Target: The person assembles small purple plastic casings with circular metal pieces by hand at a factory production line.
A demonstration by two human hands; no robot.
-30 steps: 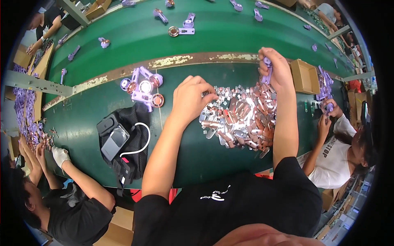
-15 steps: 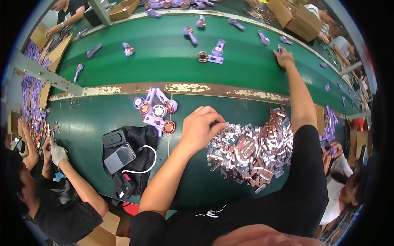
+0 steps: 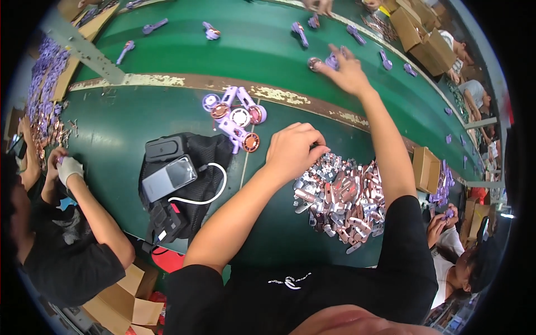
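Observation:
My left hand (image 3: 296, 149) rests at the far left edge of a heap of small metal plates (image 3: 346, 195), silver and copper-coloured. Its fingers are curled with thumb and forefinger close together; anything in them is hidden. Stretched out over the green conveyor belt, my right hand (image 3: 350, 75) has its fingers spread. A purple plastic part (image 3: 332, 60), shaped like a handheld fan's shell, lies beneath those fingers, with a copper-coloured round piece (image 3: 314, 64) beside it. Several similar purple parts with round wheels (image 3: 240, 117) sit grouped on the table left of my left hand.
A black mesh bag (image 3: 192, 215) carries a grey power bank (image 3: 170, 177) with a white cable. A painted rail (image 3: 279, 95) divides table from belt (image 3: 167, 56). Co-workers sit on both sides; another person's hand (image 3: 319, 5) reaches over the belt's far side. A cardboard box (image 3: 426, 170) stands right.
My right hand has moved left along the belt to the purple part with the copper-coloured piece. The view has shifted; my left hand stays by the metal heap. Another person's hand has appeared at the top.

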